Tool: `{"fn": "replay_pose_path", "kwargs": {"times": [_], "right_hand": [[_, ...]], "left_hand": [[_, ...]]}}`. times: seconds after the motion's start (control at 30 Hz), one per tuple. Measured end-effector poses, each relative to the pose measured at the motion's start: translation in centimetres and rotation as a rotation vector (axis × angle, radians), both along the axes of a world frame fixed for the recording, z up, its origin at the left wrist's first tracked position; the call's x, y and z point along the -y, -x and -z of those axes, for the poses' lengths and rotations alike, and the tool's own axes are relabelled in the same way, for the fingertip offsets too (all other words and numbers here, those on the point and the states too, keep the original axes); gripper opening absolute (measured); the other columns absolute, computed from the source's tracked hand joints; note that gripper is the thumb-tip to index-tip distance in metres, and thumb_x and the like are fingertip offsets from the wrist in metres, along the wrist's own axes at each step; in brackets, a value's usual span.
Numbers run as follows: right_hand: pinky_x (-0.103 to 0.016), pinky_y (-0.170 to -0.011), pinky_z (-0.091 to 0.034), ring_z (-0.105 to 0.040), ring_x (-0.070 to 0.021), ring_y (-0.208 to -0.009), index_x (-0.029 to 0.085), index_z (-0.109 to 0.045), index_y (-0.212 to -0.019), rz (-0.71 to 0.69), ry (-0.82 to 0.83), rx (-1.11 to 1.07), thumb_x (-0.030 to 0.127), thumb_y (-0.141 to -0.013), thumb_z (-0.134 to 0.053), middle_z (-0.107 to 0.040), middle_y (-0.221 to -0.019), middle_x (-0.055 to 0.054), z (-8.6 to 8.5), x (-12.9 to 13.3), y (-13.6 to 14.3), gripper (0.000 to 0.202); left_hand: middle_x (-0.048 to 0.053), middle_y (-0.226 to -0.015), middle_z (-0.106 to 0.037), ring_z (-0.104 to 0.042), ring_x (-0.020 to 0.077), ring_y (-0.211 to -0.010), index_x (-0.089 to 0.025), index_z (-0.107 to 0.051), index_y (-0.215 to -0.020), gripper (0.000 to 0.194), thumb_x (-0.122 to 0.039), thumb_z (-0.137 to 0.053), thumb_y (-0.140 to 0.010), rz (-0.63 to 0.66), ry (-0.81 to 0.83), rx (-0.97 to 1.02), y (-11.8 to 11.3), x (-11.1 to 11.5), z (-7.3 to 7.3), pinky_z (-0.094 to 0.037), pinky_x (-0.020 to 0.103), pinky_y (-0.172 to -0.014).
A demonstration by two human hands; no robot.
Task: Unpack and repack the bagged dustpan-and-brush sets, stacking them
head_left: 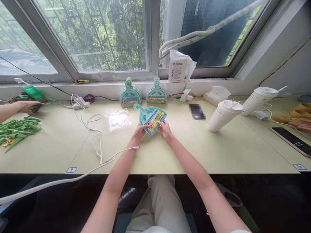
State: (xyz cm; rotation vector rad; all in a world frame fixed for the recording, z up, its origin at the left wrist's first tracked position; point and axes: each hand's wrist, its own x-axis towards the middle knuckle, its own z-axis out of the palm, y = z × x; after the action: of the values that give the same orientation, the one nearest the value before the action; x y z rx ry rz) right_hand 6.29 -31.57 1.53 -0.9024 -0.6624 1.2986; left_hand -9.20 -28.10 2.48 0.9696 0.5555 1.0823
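Above the middle of the table I hold a small teal dustpan with a printed yellow label and a striped, brush-like part across its wide end; its handle points up and left. My left hand grips its lower left edge. On the lower right, my right hand has its fingers closed on the label end. A flat clear plastic bag lies left of my hands. Behind them, a stack of dustpans in clear wrap leans at the wall, with a second wrapped stack beside it.
White cables cross the table on the left, one hanging over my left forearm. Two white cups and a phone stand or lie to the right. At far left, another person's hand is near green strips.
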Motion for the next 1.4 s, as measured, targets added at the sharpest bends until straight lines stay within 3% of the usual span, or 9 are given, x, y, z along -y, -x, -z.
{"fn": "replay_pose_path", "kwargs": {"times": [0.43,0.63,0.7,0.87,0.93,1.07,1.17,1.3,1.4], "right_hand": [[-0.028,-0.071,-0.059,-0.069,-0.0145,-0.076,0.019,-0.057,-0.094,0.007,-0.015,0.016,0.02,-0.074,-0.067,-0.07,-0.093,-0.002,-0.1,0.2,0.0,0.023],[-0.026,-0.068,-0.058,-0.069,-0.014,-0.075,0.018,-0.059,-0.092,-0.002,-0.023,0.001,0.019,-0.073,-0.068,-0.071,-0.09,-0.002,-0.5,0.0,-1.1,0.021],[-0.026,-0.067,-0.058,-0.069,-0.0141,-0.074,0.018,-0.059,-0.092,0.0,-0.028,0.01,0.018,-0.073,-0.068,-0.071,-0.089,-0.002,-0.6,0.1,-1.6,0.021],[-0.028,-0.07,-0.059,-0.068,-0.0146,-0.076,0.018,-0.059,-0.093,0.035,-0.019,0.035,0.017,-0.073,-0.068,-0.071,-0.092,-0.002,-0.8,0.1,-2.3,0.022],[-0.028,-0.071,-0.059,-0.068,-0.0147,-0.078,0.018,-0.059,-0.094,0.038,-0.018,0.037,0.017,-0.074,-0.067,-0.07,-0.093,-0.002,-0.7,0.1,-2.4,0.022],[-0.027,-0.071,-0.059,-0.068,-0.0143,-0.078,0.018,-0.06,-0.094,0.054,-0.014,0.023,0.016,-0.074,-0.067,-0.07,-0.092,-0.002,-0.4,0.0,-2.5,0.022],[-0.027,-0.072,-0.059,-0.068,-0.0141,-0.079,0.018,-0.059,-0.092,0.085,-0.016,-0.003,0.016,-0.073,-0.067,-0.07,-0.092,-0.002,-0.4,-0.1,-3.0,0.021],[-0.026,-0.073,-0.059,-0.068,-0.0141,-0.08,0.018,-0.059,-0.092,0.163,-0.004,-0.012,0.016,-0.073,-0.066,-0.07,-0.093,-0.002,-0.6,-0.3,-3.9,0.021],[-0.027,-0.075,-0.058,-0.068,-0.0149,-0.084,0.018,-0.058,-0.093,0.209,0.001,-0.003,0.016,-0.073,-0.065,-0.07,-0.095,-0.002,-0.6,-0.4,-4.6,0.021]], "left_hand": [[0.009,-0.105,-0.068,-0.061,0.029,-0.105,-0.017,-0.05,-0.12,0.065,-0.007,-0.07,-0.059,-0.003,0.02,-0.002,0.0,0.4,-0.6,-0.046,0.047,-0.094],[0.01,-0.113,-0.064,-0.057,0.0288,-0.111,-0.02,-0.05,-0.123,0.056,-0.027,-0.07,-0.071,0.073,-0.092,-0.074,0.3,0.2,-1.6,-0.044,0.044,-0.095],[0.01,-0.121,-0.059,-0.053,0.0288,-0.116,-0.022,-0.048,-0.126,0.052,-0.034,-0.062,-0.078,-0.074,-0.127,-0.177,0.7,-0.2,-1.9,-0.042,0.043,-0.096],[0.011,-0.144,-0.038,-0.027,0.0291,-0.136,-0.022,-0.044,-0.132,0.054,-0.02,-0.054,-0.079,-0.795,-0.399,-0.849,3.3,-1.5,-1.4,-0.022,0.046,-0.111],[0.014,-0.144,-0.038,-0.021,0.0314,-0.139,-0.018,-0.045,-0.133,0.059,-0.014,-0.055,-0.075,-0.897,-0.438,-1.101,4.5,-1.9,-0.8,-0.013,0.049,-0.113],[0.013,-0.111,-0.065,-0.05,0.0317,-0.117,-0.018,-0.064,-0.113,0.048,-0.006,-0.049,-0.069,-0.588,-0.526,-1.263,6.0,-2.7,0.2,-0.014,0.053,-0.112],[0.004,-0.082,-0.071,-0.059,0.0256,-0.098,-0.027,-0.073,-0.083,0.043,-0.001,-0.044,-0.065,-0.394,-0.738,-1.231,6.3,-2.7,0.2,0.004,0.053,-0.114],[0.004,-0.054,-0.06,-0.052,0.0274,-0.104,-0.029,-0.071,-0.07,0.039,-0.001,-0.046,-0.065,-0.474,-0.798,-1.227,6.6,-2.2,-0.5,0.021,0.054,-0.109],[0.007,-0.063,-0.062,-0.044,0.0308,-0.114,-0.028,-0.072,-0.08,0.033,-0.007,-0.048,-0.071,-0.643,-0.697,-1.214,6.7,-1.8,-1.2,0.018,0.058,-0.109]]}}
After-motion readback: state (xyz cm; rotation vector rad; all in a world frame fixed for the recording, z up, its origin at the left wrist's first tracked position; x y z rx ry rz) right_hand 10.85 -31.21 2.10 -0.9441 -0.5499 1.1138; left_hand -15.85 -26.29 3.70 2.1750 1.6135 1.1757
